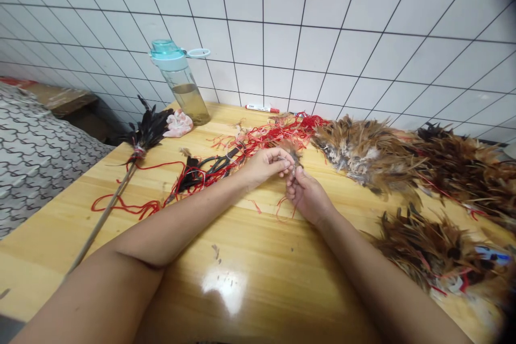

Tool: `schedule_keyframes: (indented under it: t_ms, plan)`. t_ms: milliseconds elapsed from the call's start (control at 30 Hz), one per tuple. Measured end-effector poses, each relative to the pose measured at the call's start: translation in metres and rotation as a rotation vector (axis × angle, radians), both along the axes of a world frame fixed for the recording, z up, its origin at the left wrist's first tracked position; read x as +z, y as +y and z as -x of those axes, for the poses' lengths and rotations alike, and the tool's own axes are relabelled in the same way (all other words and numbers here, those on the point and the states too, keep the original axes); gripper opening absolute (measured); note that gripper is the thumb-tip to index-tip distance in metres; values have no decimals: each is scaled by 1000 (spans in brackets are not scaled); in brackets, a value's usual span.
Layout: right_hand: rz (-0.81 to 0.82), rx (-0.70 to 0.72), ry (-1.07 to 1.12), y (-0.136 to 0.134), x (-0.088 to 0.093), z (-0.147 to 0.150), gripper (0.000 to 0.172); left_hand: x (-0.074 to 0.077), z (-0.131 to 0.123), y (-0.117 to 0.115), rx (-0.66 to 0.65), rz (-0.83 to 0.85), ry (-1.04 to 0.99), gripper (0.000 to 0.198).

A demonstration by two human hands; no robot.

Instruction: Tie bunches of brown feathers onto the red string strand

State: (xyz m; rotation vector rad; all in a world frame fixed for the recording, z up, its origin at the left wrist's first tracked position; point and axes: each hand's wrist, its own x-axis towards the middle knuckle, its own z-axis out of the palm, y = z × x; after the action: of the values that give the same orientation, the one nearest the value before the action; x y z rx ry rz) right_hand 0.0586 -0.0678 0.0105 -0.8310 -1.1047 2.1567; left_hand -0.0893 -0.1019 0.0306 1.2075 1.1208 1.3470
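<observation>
My left hand (268, 165) is closed in a pinch above the middle of the table, its fingertips meeting those of my right hand. My right hand (306, 191) is also closed, thumb pressed on its fingers. Both seem to grip a small brownish feather bunch (295, 155), partly hidden by the fingers. Red cords (268, 137) lie tangled behind and to the left of my hands. Black-handled scissors (220, 162) rest among them, beside my left wrist. Some thin red strands (282, 209) show below my right hand.
Brown feather bundles (374, 156) lie at the right, with another bunch (431, 244) nearer. At the left are a black feather duster (147, 129) on a stick, a bottle (187, 91) and crumpled tissue (178, 123). A marker (262, 108) lies by the tiled wall.
</observation>
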Motion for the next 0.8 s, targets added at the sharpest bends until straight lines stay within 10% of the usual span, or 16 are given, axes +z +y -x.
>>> schedule_keyframes:
  t_ms: [267, 800]
  plan:
    - [-746, -171, -355, 21, -6, -11, 18, 2, 11, 3, -146, 100, 145, 20]
    - [-1052, -114, -570, 24, -17, -11, 6, 0, 1, -6, -114, -24, 529, 18]
